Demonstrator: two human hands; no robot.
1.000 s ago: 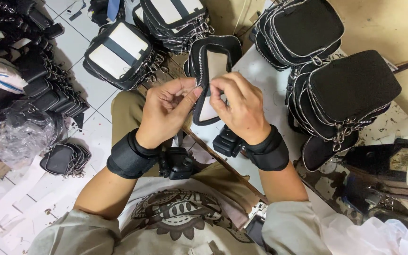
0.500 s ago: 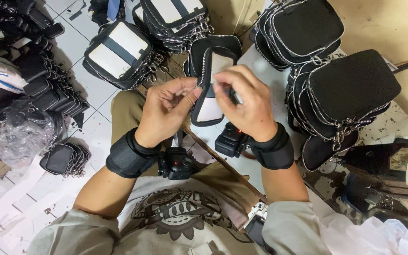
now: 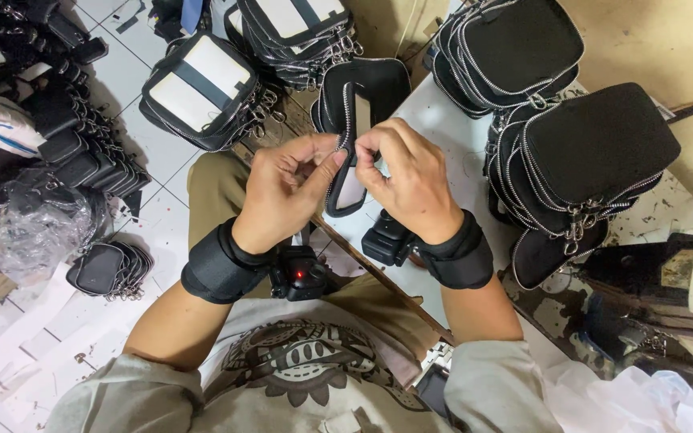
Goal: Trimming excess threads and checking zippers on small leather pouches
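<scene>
The small black pouch (image 3: 360,128) sat at the middle of the view, tilted on edge, its silver zipper teeth lining an open rim and a pale lining showing inside. The left hand (image 3: 286,192) pinched its zipper edge from eight o'clock; the right hand (image 3: 411,180) clamped it from four o'clock. Stacks of finished black pouches (image 3: 579,152) lay at two o'clock on the white table (image 3: 443,128).

Your left hand (image 3: 289,188) and right hand (image 3: 407,178) cover the middle of the black pouch (image 3: 358,108), so the grip on its zipper edge can't be made out. The stack of black pouches (image 3: 30,104) at left is cut by the frame edge. What the crumpled plastic bag (image 3: 22,228) holds is too blurred to tell.
</scene>
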